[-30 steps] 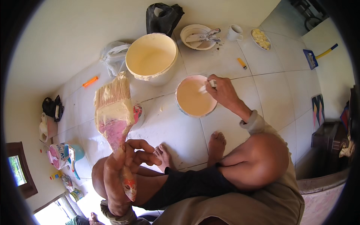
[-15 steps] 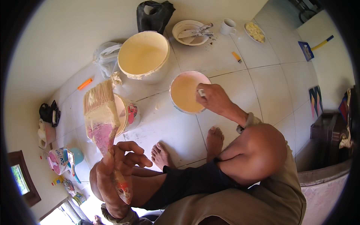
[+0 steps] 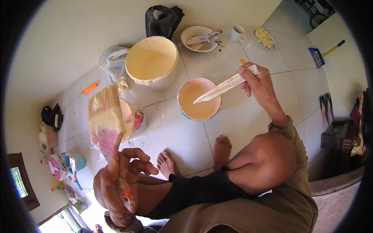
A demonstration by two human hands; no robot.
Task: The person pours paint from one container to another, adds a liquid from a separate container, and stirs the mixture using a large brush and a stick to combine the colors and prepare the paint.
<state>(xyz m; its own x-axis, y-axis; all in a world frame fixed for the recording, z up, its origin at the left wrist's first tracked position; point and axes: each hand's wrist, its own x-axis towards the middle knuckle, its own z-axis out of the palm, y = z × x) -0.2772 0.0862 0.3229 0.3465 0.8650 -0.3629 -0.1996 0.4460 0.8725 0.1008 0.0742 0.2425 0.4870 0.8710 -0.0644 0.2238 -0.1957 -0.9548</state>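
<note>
My left hand [image 3: 122,174] grips a wide paintbrush [image 3: 107,124] by its handle, bristles up, with cream paint coating the bristles and the pinkish ferrule. In my right hand [image 3: 257,83] is a pale, paint-coated stirring stick [image 3: 226,87], its pointed tip over a small bucket [image 3: 199,115] of cream paint. I cannot tell whether the tip touches the paint. Behind the brush, partly hidden, stands a smaller labelled paint pail [image 3: 138,119]. Beyond it is a large bucket [image 3: 152,62] with cream-smeared inner walls.
Along the wall are a black plastic bag [image 3: 165,25], a bowl with scrapers [image 3: 200,39], a white mug [image 3: 236,33] and a plate of yellowish pieces [image 3: 264,39]. An orange object [image 3: 90,88] lies at left. A blue dustpan [image 3: 316,57] stands at right. My feet [image 3: 222,149] rest on tiles.
My right hand has lifted and moved right from the small bucket, bringing the stirring stick into view above the paint. My left hand still holds the brush in nearly the same place.
</note>
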